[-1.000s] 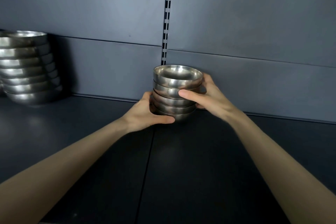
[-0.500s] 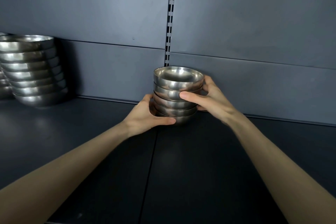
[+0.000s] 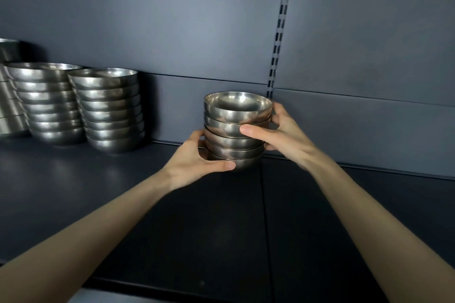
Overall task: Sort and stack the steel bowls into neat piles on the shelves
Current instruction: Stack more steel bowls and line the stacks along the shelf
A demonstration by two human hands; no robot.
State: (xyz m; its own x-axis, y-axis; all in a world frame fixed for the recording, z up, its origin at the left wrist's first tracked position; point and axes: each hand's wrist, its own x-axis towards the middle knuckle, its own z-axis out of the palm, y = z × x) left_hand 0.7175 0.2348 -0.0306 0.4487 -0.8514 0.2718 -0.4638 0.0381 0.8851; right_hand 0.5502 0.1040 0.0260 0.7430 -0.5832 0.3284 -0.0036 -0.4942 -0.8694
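Observation:
A small stack of steel bowls [image 3: 236,115] stands near the back of the dark shelf [image 3: 123,192], close to the rear panel. My left hand [image 3: 197,160] grips the bottom of the stack from the left, thumb curled across the lowest bowl. My right hand [image 3: 283,135] holds the stack from the right, thumb across the middle bowls and fingers behind. Whether the stack rests on the shelf or is slightly lifted cannot be told.
Two taller piles of larger steel bowls, one [image 3: 112,110] beside the other [image 3: 49,103], stand at the back left. Another steel pile [image 3: 9,91] is cut off at the left edge. A slotted upright [image 3: 278,39] runs up the rear panel.
The stack and both hands have shifted left along the shelf, away from the slotted upright and closer to the tall piles. The view turned left, revealing a second tall pile.

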